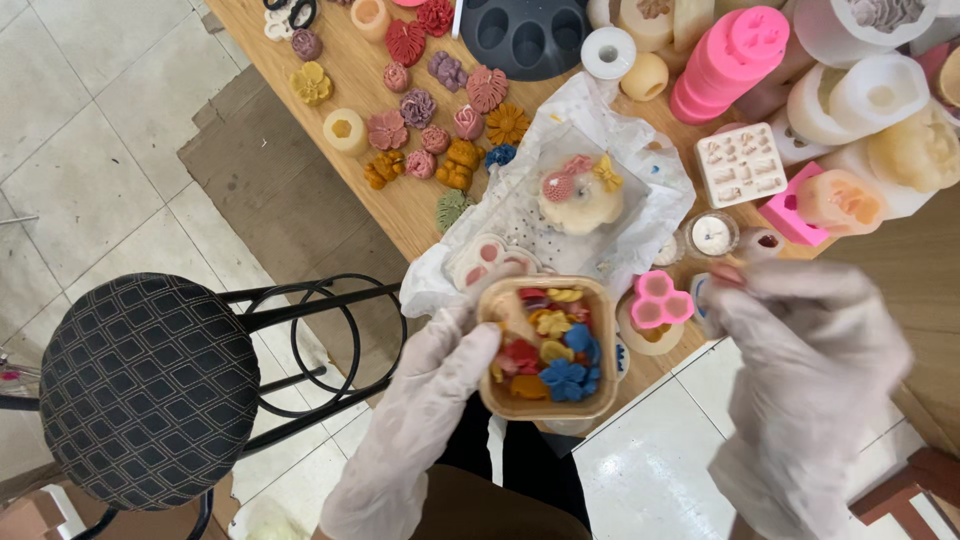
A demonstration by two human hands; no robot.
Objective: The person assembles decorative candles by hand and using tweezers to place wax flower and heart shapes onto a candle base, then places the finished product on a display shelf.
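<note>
Thin, translucent disposable gloves covered both hands (430,400), the left gripping a smooth tan plastic tub (500,400) of matt wax flowers. The counter (350,70) was bare, matt wood; crinkled clear plastic film (640,215) lay near its edge beside glossy pink silicone moulds (725,60).

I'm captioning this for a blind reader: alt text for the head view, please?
A gloved left hand holds a small beige tray of colourful wax flowers above a wooden table crowded with moulds; the gloved right hand hovers blurred beside it.
</note>
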